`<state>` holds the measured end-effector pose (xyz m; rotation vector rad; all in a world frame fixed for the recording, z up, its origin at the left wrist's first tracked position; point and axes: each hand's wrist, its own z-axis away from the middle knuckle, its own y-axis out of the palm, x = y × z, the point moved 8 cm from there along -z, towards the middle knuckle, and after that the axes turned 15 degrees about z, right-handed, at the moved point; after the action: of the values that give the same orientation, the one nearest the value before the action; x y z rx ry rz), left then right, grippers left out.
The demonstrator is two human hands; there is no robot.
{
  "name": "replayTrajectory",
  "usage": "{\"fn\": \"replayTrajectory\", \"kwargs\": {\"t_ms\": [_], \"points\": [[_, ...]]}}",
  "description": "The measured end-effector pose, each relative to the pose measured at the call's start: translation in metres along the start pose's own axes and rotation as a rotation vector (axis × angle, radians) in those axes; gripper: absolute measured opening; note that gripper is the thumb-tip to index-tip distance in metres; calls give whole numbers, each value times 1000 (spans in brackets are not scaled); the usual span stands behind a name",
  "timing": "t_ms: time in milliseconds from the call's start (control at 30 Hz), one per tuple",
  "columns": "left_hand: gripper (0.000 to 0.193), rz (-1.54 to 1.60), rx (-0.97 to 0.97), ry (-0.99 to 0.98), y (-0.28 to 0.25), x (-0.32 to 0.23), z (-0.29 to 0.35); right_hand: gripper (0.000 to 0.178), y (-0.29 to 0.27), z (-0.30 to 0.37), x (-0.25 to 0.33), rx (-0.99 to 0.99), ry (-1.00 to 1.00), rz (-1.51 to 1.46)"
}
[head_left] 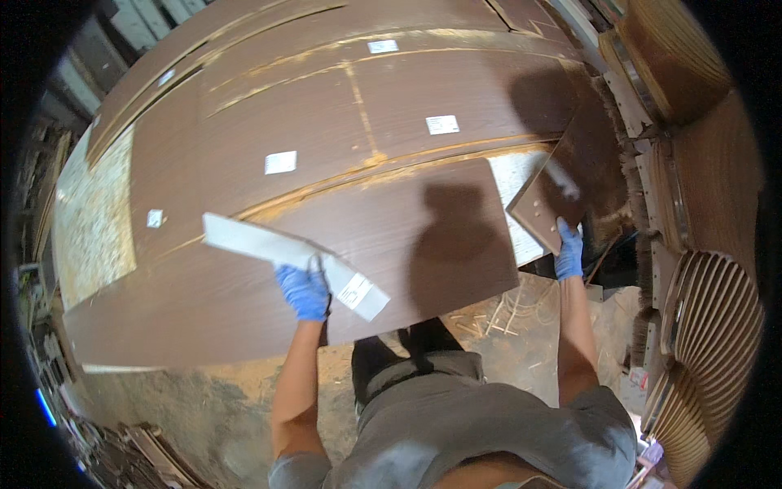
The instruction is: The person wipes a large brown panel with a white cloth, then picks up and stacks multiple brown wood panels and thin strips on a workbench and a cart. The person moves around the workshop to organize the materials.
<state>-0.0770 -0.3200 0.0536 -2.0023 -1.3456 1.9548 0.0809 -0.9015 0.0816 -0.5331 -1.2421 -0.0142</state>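
My left hand (303,292), in a blue glove, grips a long narrow pale grey board (252,240) near its middle. A white label (354,289) is stuck near this board's right end. The board is tilted over a large brown panel (366,244); whether it touches the panel I cannot tell. At the right, my right hand (569,251), gloved in blue too, is closed on the near end of a brown board (539,208). Small light marks show near that end, and the far part of this board lies in shadow.
Several brown panels with white labels (281,162) cover the broad work surface, with sawdust (358,110) along their seams. Speckled board (94,220) shows at the left. Ribbed brown hoses (709,318) and a bristle strip (631,179) line the right side. Thin offcuts (497,318) lie on the floor.
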Motion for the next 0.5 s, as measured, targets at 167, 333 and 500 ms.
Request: {"fn": "replayTrajectory", "kwargs": {"t_ms": [167, 333, 500], "points": [[27, 475, -149, -244, -10, 37, 24, 45, 46, 138, 29, 123, -165, 126], [37, 768, -145, -354, -85, 13, 47, 45, 84, 231, 31, 492, -116, 18], [40, 844, -120, -224, -190, -8, 48, 47, 175, 256, 10, 855, -385, 349]]}}
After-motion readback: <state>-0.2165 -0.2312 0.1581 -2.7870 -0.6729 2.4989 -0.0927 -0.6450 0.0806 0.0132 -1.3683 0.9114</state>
